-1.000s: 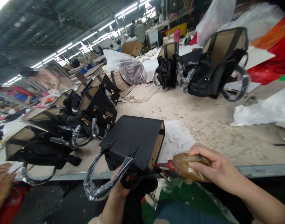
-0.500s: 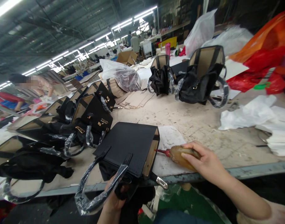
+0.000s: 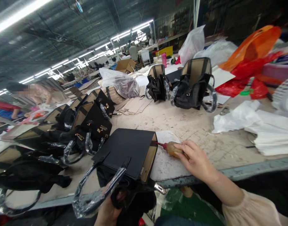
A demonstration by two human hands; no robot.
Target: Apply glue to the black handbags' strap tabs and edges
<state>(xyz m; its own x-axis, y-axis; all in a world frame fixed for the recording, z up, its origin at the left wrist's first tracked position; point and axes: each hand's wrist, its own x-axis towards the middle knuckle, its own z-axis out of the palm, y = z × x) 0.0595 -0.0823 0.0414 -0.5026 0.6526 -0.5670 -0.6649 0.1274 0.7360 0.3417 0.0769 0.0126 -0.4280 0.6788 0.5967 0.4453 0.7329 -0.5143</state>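
A black handbag lies on its side at the table's front edge, its open beige-lined end facing right. Its handle is wrapped in clear plastic and hangs over the edge toward me. My left hand grips the bag's soft black part from below, the fingers partly hidden behind the handle and fabric. In my right hand is a brownish squeeze bottle, its fingers closed round it. The bottle's red nozzle points left, its tip at the far part of the bag's open edge. A metal-tipped strap sticks out below.
Several similar black bags crowd the left. Two more bags stand farther back, one of them at right. A white sheet lies under the bottle. White material and a red plastic bag are at right. Another person works far left.
My right hand has moved the bottle's nozzle farther from me along the bag's open edge. The whole view has shifted slightly right. My left hand keeps its hold.
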